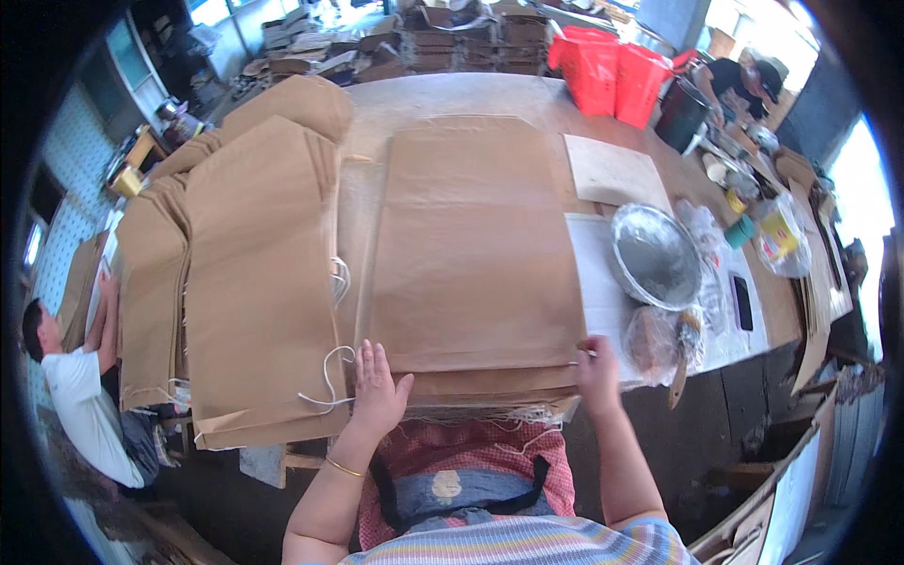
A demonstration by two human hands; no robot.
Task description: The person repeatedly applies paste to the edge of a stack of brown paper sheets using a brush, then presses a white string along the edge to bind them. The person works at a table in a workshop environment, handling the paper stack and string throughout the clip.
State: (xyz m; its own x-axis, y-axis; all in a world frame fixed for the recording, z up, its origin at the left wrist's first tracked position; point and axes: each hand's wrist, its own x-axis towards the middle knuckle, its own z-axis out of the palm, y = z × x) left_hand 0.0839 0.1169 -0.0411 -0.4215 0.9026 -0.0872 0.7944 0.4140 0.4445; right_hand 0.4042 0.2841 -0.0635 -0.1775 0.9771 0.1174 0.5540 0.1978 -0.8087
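Across a Broad Surface, Loose Paper Risks Sliding Out of Line

Before the worker, a surface (452, 89) carries a left pile (264, 273) of brown paper that appears to overhang the near edge; a bump could make it slump. Beside it, directly between the hands, lies the central stack (476, 245), lower layers peeking out unevenly at the near end. Lopsided pressure could skew or crease its top sheet. To the right stands a grey-smeared basin (633, 273); a careless swing might tip it and stain the paper. The left hand (379, 384) lies flat at the near left corner, thumb apart, gripping nothing. The right hand (597, 375) curls narrowly at the opposite corner; whether it pinches paper or some small object cannot be told, but a hard tug could tear the edge. A brush (686, 348) pokes its handle past the edge, easily knocked down. White cord (325, 403) trails near the left hand, a likely snag.
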